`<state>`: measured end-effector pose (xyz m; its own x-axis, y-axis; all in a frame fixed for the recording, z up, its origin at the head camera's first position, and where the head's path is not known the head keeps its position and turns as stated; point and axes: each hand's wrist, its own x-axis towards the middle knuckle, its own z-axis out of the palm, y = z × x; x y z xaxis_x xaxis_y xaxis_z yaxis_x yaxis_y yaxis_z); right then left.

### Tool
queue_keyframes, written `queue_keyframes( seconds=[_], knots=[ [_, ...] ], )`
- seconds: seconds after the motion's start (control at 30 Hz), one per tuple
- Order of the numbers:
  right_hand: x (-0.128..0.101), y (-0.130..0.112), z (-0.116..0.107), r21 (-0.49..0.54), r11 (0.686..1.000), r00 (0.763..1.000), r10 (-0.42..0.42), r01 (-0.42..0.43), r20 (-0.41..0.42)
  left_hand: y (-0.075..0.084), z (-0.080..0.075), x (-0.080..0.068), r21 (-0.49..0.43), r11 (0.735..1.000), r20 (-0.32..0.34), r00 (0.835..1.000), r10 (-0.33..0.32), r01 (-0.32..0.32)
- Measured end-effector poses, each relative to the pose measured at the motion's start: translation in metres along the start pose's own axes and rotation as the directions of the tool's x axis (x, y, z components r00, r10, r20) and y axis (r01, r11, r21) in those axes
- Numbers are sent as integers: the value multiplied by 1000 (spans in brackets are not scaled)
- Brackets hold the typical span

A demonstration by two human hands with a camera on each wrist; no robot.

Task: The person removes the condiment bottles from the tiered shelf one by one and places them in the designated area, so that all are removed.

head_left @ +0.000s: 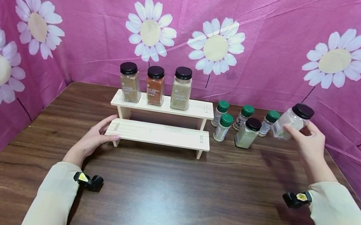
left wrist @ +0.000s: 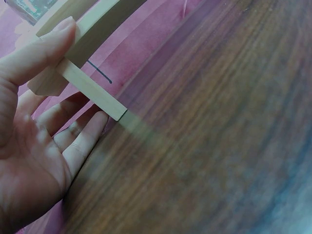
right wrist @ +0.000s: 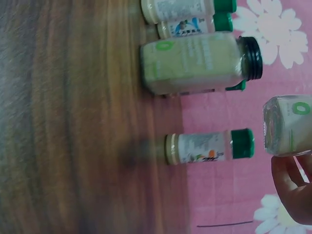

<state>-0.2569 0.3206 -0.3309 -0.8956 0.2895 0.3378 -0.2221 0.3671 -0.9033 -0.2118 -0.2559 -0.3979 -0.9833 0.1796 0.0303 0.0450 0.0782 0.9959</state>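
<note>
My right hand (head_left: 312, 142) grips a clear spice jar (head_left: 288, 125) with a black lid, tilted and lifted above the table at the far right. In the right wrist view the raised jar (right wrist: 292, 124) shows a green mark on its label. At the left end of a two-step pale wooden rack (head_left: 159, 134), my left hand (head_left: 94, 138) holds the lower step. Its thumb (left wrist: 53, 44) lies along the board while the other fingers reach behind the end. Three black-lidded jars stand on the upper step: brown (head_left: 130, 86), red (head_left: 154, 87) and beige (head_left: 181, 91).
Right of the rack, a black-lidded jar of pale green powder (head_left: 247, 134) stands among several small green-capped bottles (head_left: 222, 128). A dark wooden table (head_left: 168, 196) lies beneath everything. Pink flowered cloth (head_left: 266, 55) hangs behind and along both sides.
</note>
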Motion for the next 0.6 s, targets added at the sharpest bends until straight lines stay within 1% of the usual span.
queue_keyframes(
  seconds=[0.03,0.07,0.13,0.17,0.2,0.23,0.27,0.3,0.33,0.4,0.43,0.53,0.6],
  knots=[
    [6,14,-3,5,1000,1000,5,-5,0,0,0,0,1,1000,-1,1000,0,0],
    [11,29,-6,-12,1000,1000,-2,2,-1,0,0,0,2,1000,-1,1000,1,-1],
    [20,55,-12,-25,1000,1000,-8,8,19,1,0,0,3,1000,-1,1000,1,-1],
    [23,65,-14,-18,1000,1000,-6,6,15,1,1,0,3,1000,0,1000,1,-1],
    [24,73,-14,-40,999,1000,-17,18,20,2,1,0,2,1000,-1,1000,0,0],
    [24,77,-14,-32,999,999,-29,29,26,2,1,0,2,1000,-1,1000,-1,1],
    [22,79,-13,-18,999,999,-35,35,33,2,1,0,4,1000,-3,1000,-2,2],
    [20,79,-12,23,999,999,-25,24,39,2,1,0,5,1000,-4,1000,-4,4],
    [17,76,-11,37,999,999,-20,19,44,2,1,0,5,1000,-4,1000,-5,5],
    [8,63,-7,64,998,999,0,-4,54,3,1,0,6,1000,-7,1000,-9,9],
    [5,57,-5,111,993,998,21,-27,59,3,1,0,7,1000,-7,1000,-11,11],
    [-5,42,-1,191,979,994,49,-67,100,3,1,0,8,1000,-7,1000,-10,10],
    [-6,45,0,280,954,990,80,-109,112,2,1,-1,11,1000,-6,1000,-5,5]
  ],
)
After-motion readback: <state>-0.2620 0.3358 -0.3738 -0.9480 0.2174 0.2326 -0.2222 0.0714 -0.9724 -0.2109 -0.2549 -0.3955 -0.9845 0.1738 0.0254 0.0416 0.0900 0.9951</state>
